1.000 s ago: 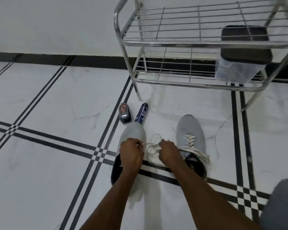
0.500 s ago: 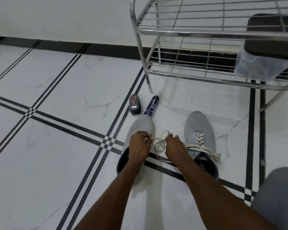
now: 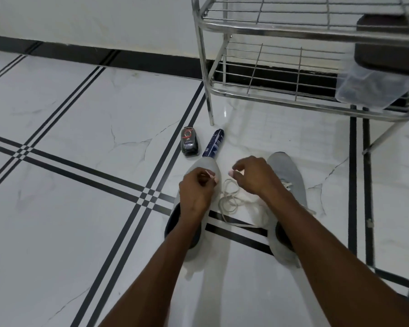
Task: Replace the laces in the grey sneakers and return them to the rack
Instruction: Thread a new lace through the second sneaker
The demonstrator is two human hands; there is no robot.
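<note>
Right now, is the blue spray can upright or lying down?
Lying down: the blue spray can rests lengthwise on the floor.

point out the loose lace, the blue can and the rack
lace point(image 3: 229, 199), head view, coiled loops on the floor
can point(image 3: 213, 143), head view, mid body
rack point(image 3: 293, 31), head view, upper front rail

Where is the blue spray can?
The blue spray can lies on the floor, beside the black polish bottle, just past the left sneaker's toe, near the rack leg.
</note>
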